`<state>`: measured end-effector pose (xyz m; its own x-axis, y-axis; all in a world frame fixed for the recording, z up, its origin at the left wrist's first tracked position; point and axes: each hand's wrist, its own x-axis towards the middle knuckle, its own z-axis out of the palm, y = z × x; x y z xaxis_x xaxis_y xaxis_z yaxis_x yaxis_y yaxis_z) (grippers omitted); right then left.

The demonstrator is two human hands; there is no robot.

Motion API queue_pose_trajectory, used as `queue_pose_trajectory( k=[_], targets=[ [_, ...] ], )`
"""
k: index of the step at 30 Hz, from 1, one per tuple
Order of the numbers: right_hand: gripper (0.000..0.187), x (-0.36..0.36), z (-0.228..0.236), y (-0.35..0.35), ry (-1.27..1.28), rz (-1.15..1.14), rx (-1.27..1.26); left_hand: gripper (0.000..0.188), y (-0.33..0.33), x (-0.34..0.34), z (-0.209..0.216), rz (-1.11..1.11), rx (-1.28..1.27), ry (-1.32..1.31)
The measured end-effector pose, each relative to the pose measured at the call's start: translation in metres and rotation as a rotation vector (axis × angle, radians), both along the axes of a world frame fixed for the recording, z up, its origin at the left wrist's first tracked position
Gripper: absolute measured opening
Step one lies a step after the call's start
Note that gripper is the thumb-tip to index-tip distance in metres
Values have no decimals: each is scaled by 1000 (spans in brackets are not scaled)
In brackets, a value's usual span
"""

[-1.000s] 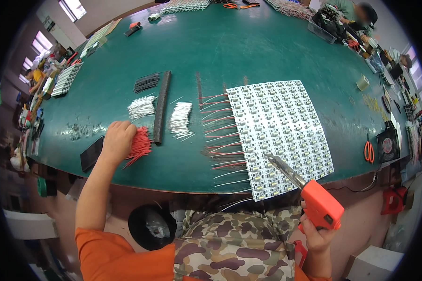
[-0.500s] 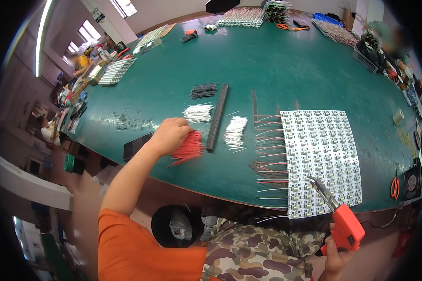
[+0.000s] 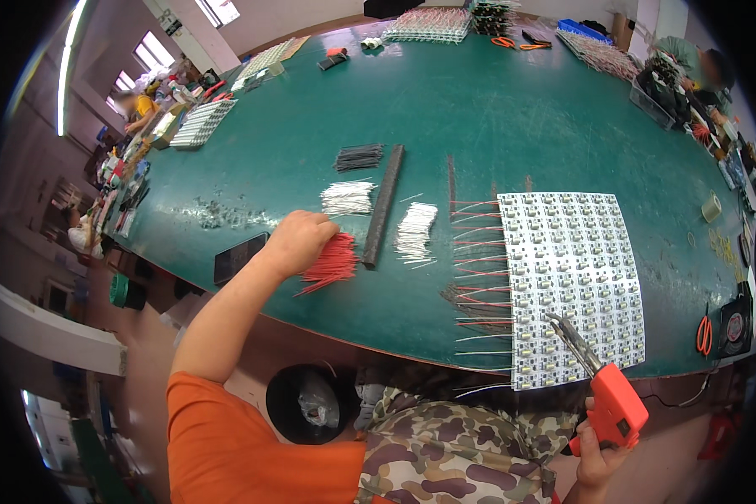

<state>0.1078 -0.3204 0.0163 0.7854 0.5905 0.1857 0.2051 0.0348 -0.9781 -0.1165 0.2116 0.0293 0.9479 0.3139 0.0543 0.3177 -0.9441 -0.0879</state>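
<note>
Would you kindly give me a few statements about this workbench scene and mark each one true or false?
1. The left hand rests on the pile of red wires. True.
2. The right hand holds a blue screwdriver. False: it grips an orange soldering gun.
3. The white circuit panel lies on a green table. True.
4. The soldering gun's tip hovers over the black wires. False: it sits over the panel's near edge, far from them.
5. Red and white wires stick out from the panel's left side. True.
6. The long dark bar lies to the right of the panel. False: it lies to its left.
</note>
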Motion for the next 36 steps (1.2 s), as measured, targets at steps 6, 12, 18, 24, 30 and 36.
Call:
queue_pose_trajectory(
  k=[6,12,18,24,30,36],
  targets=[
    [48,0,-17,-11,-85,-66,-77,12,1,-2,6,-43,-12,-66],
    [46,0,-10,-8,-59,-9,-82,16,-3,-1,12,-71,32,-122],
    [41,-1,5,-2,72,-17,-19,21,-27,10,29,56,-39,-227],
    [47,-1,-12,-9,-22,-65,-64,18,-71,21,12,191,-1256,-865],
    [49,-3,-6,-5,-5,-75,-16,12,-110,42,-29,131,-1469,-840],
    [51,-1,5,-5,40,-7,3,9,-118,41,-48,191,-1551,-826]
  ],
)
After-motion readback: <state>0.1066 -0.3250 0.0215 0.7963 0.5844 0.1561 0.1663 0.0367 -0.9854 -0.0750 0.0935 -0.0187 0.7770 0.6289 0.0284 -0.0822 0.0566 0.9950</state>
